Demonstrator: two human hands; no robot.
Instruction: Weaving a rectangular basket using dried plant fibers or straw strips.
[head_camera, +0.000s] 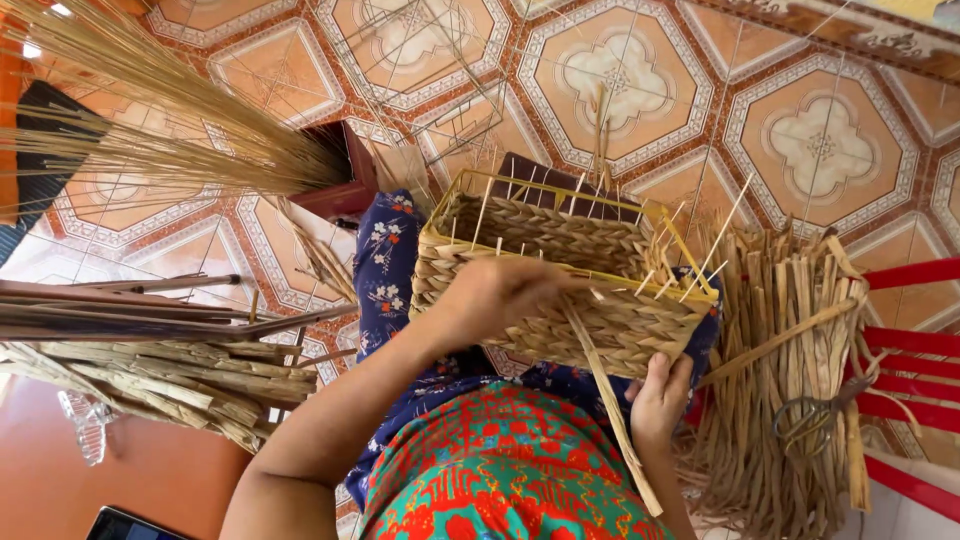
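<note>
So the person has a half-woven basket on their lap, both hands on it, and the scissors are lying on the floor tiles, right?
Not quite. In the head view the scissors lie on the bundle of dried straw strips, not on the floor tiles. The rest holds: the basket sits on the lap, left hand and right hand on it.

We are holding the woven basket (560, 270) on our lap, our left hand (495, 295) resting on its near rim and our right hand (660, 400) lying just under its right corner, touching a loose strip (610, 400) hanging from it. A bundle of strips (790, 390) is leaning to the right, scissors (810, 420) lying on it. Stalks (150, 380) are lying to our left, with straw (150, 100) spreading behind them.
</note>
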